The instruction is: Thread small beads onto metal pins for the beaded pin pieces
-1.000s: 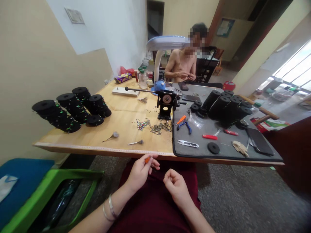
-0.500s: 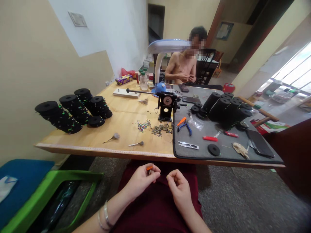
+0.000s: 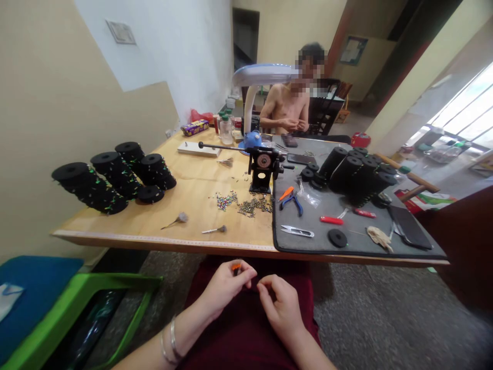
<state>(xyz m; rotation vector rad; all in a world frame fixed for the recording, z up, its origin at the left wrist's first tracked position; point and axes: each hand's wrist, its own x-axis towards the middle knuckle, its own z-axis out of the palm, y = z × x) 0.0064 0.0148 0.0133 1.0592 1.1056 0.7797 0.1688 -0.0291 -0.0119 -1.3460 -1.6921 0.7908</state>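
Observation:
My left hand point(image 3: 225, 284) is closed around a small orange piece point(image 3: 236, 266), held over my lap in dark red cloth, just below the wooden table's front edge point(image 3: 162, 240). My right hand point(image 3: 278, 303) sits right beside it with its fingers pinched together near the left fingertips; whatever it pinches is too small to make out. Both hands are off the table. On the table ahead lie small metal and coloured beads point(image 3: 246, 203) and two little tufted pieces point(image 3: 215, 229).
A black hand-crank winder point(image 3: 262, 167) stands mid-table. Black foam spools sit left point(image 3: 111, 174) and right point(image 3: 358, 172). The grey mat point(image 3: 346, 226) holds snips point(image 3: 297, 232), blue pliers point(image 3: 292, 201), a red tool point(image 3: 331, 220), a phone point(image 3: 410, 226). A person sits opposite. Green stool point(image 3: 77, 313) at my left.
My hands have dropped slightly lower and my right hand has moved left until its fingertips meet the left hand. The view shifted a little.

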